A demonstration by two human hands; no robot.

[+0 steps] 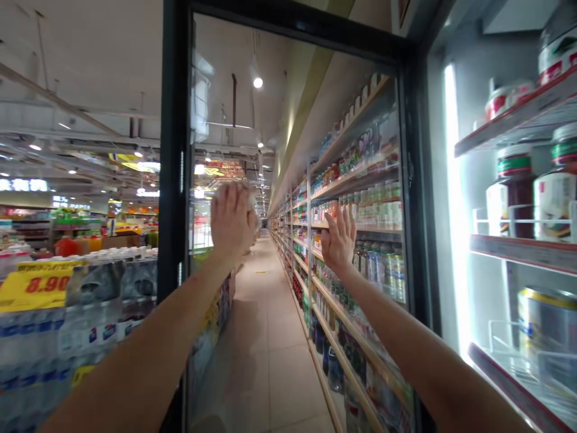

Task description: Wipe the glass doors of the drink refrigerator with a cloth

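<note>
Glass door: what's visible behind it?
A tiled floor and, to its right, stocked shelves. Whatever lies behind the left hand and right hand is covered and can't be seen.

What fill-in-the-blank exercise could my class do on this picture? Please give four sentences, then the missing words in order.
1. The yellow price sign shows the number ____.
2. The left hand and right hand are raised before a glass door framed in ____.
3. A pale, blurred item shows at the fingers of the ____ hand.
4. The tall light strip glows ____.

Missing words: 8.90; black; left; white.
</note>
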